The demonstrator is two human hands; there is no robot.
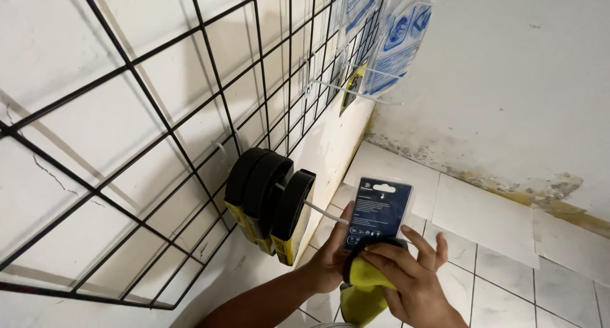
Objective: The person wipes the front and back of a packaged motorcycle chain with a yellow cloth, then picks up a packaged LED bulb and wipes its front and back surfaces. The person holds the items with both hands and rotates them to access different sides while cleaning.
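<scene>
I see both hands clamped on the carded packet [377,214], left hand [333,255] behind it and right hand [406,274] over its yellow bottom, its long axis upright, just right of the peg [318,208] tip.

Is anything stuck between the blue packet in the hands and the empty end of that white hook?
Nothing visible. The blue packet sits right at the bare tip of the white hook, held by the left hand and right hand. The three black and yellow packs hang farther back, toward the wire grid.
</scene>
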